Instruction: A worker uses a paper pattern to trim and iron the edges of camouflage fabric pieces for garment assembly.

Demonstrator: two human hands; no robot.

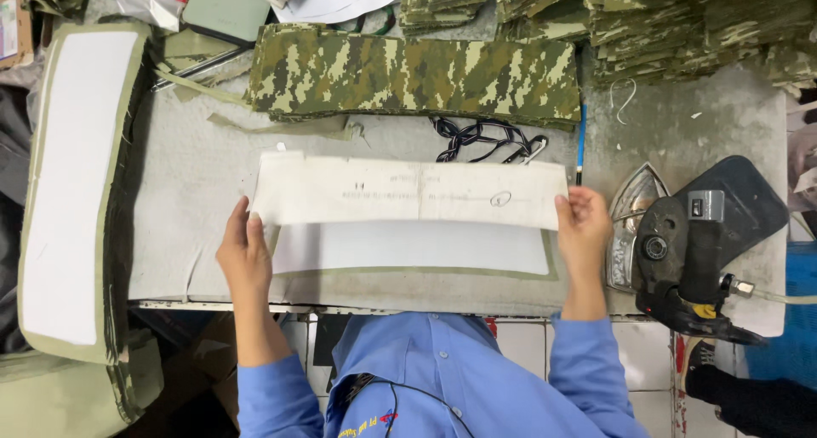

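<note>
1. Grey padded desk [196, 183], camouflage fabric stacks [647, 21] behind, iron [672, 251] at right.
2. Left hand [245, 249] and right hand [583, 228] each pinch an end of the long paper template [408, 191], held over the white-lined fabric strip [408, 251].
3. Judged step: aligning the template; next comes squaring the edges.

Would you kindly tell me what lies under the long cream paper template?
Under the long cream paper template, a white lining strip on olive-green fabric shows below it. Their upper part is covered.
</note>
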